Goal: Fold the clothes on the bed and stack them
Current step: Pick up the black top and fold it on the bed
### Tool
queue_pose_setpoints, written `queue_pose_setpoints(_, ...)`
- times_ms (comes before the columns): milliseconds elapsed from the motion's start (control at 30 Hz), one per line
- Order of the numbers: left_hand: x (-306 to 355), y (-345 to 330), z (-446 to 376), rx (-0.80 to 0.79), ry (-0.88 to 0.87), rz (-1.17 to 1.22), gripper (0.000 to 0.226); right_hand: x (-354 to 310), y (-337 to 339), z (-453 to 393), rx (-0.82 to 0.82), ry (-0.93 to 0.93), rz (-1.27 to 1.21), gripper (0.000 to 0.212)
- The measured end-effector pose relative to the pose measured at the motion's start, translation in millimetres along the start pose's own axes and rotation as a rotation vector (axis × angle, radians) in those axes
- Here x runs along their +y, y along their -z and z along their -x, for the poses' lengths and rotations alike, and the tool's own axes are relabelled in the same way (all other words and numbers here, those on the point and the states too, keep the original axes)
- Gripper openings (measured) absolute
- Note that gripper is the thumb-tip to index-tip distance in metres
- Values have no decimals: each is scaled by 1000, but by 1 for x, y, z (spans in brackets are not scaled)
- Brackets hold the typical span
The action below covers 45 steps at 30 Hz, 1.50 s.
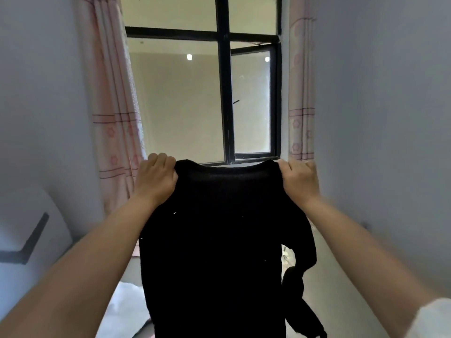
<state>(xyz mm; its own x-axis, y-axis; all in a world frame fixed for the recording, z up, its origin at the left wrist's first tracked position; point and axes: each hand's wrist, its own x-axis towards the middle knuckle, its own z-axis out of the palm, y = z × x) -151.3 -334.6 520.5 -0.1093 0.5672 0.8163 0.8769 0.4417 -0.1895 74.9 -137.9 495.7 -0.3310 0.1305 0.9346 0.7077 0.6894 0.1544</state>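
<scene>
Up high, black top (212, 240) hanging in the middle, left hand (156, 178) gripping its left shoulder, right hand (299, 178) gripping its right shoulder, window (224, 93) far behind, pink curtains (114, 106) both sides.

Window (227, 93): black frame, centre of far wall; one thick vertical bar, one horizontal bar near top; rt lower pane sat in its own inner frame.
View thru glass: plain beige surface w/ two small bright spots (189, 57); detail too blurred to tell.
Curtain L (114, 106): pale pink, drawn aside just left of window; dark stripes + flower print lower down.
Curtain R (301, 93): same pink fabric, narrow strip hard against rt side of frame.
Walls (378, 106): pale grey-white both sides.
Lower left: white rounded object (29, 240) w/ dark angled band; couldn't tell what it was.
</scene>
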Motion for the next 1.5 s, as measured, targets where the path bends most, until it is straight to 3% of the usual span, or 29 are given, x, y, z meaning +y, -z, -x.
queue_pose_setpoints(133, 7, 14, 31, 116, -19, -24, 25, 25, 25, 31, -26, 180, -10, 3)
queue_pose_setpoints(267, 14, 43, 84, 218, -26, 60, 10, 24, 72, 66, 13, 227, -171, 29)
queue_pose_setpoints(500, 43, 100, 163, 174, -29, 121, 10, 13, 157, 111, 43, 262, -107, 32)
queue_pose_setpoints(633, 56, 115, 186, 218, -33, 130, 12, 24, 173, 129, 77, 259, -184, 57)
queue_pose_setpoints(733, 58, 112, 194, 248, -79, 144, 12, 31, 167, 138, 89, 303, -180, 61)
queue_pose_setpoints(933, 55, 51, 199, 73, -125, 126, 10, 36, 98, 159, -48, 431, -165, 63)
queue_pose_setpoints(1033, 50, -7, 202, -40, -106, 130, 13, 35, 40, 172, -209, 505, -192, 41)
queue_pose_setpoints(1133, 43, -76, 214, -185, -69, 128, 21, 26, -34, 190, -324, 584, -257, 32)
queue_pose_setpoints(1233, 40, -143, 230, -389, 4, 112, 32, 11, -115, 217, -372, 597, -361, 38)
queue_pose_setpoints(1333, 37, -201, 249, -525, 62, 93, 30, -3, -187, 249, -459, 552, -462, 69)
queue_pose_setpoints(1400, 35, -235, 265, -588, 90, 98, 28, -17, -224, 271, -522, 532, -500, 77)
queue_pose_setpoints(1500, 28, -276, 293, -665, 144, 125, 31, -37, -262, 302, -703, 495, -459, 49)
